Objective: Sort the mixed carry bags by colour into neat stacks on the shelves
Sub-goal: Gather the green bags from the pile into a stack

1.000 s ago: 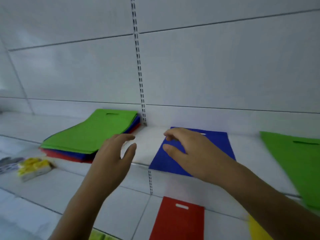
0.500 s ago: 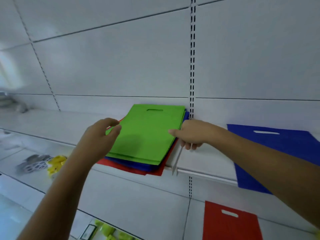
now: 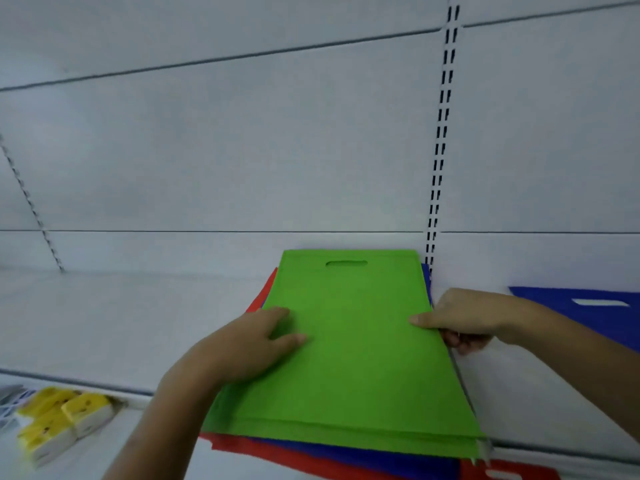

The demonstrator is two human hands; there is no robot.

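A mixed stack of carry bags lies on the white shelf [image 3: 121,323], with a green bag [image 3: 353,341] on top and blue [image 3: 346,455] and red bags [image 3: 239,445] showing beneath it. My left hand [image 3: 252,344] rests on the green bag's left side, fingers spread over it. My right hand [image 3: 460,320] grips the stack's right edge, thumb on top and fingers curled under. A single blue bag [image 3: 588,310] lies flat on the shelf to the right.
Yellow packets [image 3: 59,420] sit on the lower shelf at the left. A red bag [image 3: 512,471] shows on the lower shelf at the bottom right. A slotted upright [image 3: 440,140] runs up the white back panel behind the stack.
The view has swung left and closer to the mixed stack. My left hand came down onto the green bag, and my right hand moved from the lone blue bag to grip the stack's right edge.
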